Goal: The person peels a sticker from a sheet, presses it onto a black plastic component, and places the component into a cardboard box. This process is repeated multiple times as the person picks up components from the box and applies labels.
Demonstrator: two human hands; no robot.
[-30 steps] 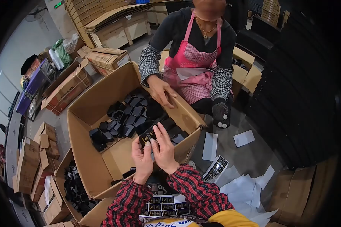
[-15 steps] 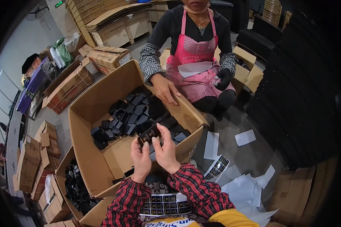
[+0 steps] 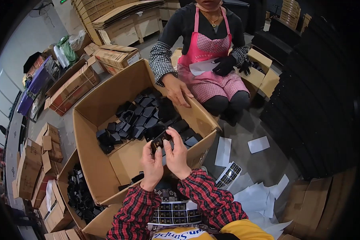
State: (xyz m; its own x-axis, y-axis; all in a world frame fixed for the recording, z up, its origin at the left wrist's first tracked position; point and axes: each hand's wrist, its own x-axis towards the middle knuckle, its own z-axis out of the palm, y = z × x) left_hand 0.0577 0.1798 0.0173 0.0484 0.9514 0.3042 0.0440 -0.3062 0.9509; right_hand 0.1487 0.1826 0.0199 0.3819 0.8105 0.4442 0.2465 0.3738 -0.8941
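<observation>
Between my two hands is a small black plastic piece with a black label printed in gold. My left hand grips its left end, thumb on the face. At the opposite end, my right hand has its thumb pressed on the label and fingers along the edge. Both hands are over the near side of a large cardboard box, which contains many dark angular pieces. A sheet of black labels lies across my lap.
Opposite me sits a person in a pink apron, one hand on the box rim, a black-gloved hand at a white paper. A second box of black parts stands left. Paper sheets and another label sheet lie right.
The other person's gloved hand has risen from the knee to beside the white paper. My hands have shifted slightly, still holding the labelled piece, which is tilted a little differently.
</observation>
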